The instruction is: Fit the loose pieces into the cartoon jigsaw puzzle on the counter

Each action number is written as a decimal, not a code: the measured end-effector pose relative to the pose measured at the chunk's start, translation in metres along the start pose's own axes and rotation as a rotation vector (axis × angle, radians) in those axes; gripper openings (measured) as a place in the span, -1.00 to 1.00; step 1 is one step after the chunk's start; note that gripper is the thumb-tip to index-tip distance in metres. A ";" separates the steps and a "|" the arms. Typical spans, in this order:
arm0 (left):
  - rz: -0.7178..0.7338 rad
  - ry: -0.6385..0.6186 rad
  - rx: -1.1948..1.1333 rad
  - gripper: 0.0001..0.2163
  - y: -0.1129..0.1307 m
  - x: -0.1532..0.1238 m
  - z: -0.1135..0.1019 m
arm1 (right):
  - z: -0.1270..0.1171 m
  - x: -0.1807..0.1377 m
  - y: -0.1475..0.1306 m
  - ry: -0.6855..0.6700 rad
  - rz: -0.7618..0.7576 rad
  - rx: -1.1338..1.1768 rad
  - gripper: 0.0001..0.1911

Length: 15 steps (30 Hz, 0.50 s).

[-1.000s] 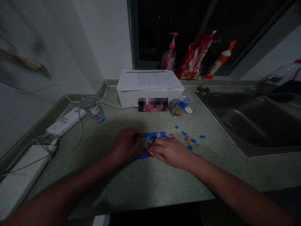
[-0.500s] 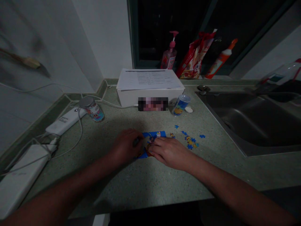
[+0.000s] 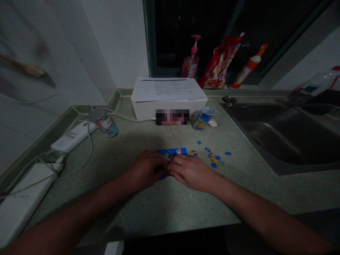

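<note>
A partly joined blue jigsaw puzzle lies flat on the speckled green counter, mostly covered by both hands. My left hand rests on its left part with fingers curled, the tips pressed down near the middle. My right hand lies on its right part, fingers curled and meeting the left hand's tips. Whether either hand pinches a piece is hidden. Several loose blue and yellow puzzle pieces are scattered just right of the puzzle.
A white box topped with a printed sheet stands behind the puzzle, a small blue can at its right. A jar, power strips and cables lie left. A steel sink is at right. Bottles and a red bag line the window sill.
My left hand has slid right over the puzzle until its fingertips meet the right hand's. More of the puzzle is now covered. The right hand has barely moved.
</note>
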<state>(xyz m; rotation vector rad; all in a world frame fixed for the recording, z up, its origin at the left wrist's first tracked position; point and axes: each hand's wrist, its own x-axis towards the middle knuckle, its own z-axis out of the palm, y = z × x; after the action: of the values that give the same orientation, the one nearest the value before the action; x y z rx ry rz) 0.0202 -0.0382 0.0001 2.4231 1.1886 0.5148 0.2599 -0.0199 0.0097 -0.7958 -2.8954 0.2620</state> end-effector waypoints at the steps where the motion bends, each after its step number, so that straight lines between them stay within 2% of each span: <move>1: -0.002 0.000 0.000 -0.88 0.000 0.000 0.000 | 0.000 0.000 0.000 0.000 0.000 -0.002 -0.81; 11: -0.024 0.017 -0.022 -0.89 -0.002 0.000 0.003 | -0.001 0.000 0.000 0.008 -0.007 0.002 -0.80; 15: -0.051 0.000 -0.044 -0.84 -0.003 0.001 0.003 | -0.001 0.000 0.000 -0.016 0.004 -0.008 -0.81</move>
<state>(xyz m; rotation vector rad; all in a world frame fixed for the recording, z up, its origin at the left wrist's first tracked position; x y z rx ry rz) 0.0201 -0.0364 -0.0037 2.3497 1.2233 0.5205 0.2599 -0.0194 0.0106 -0.8042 -2.9117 0.2591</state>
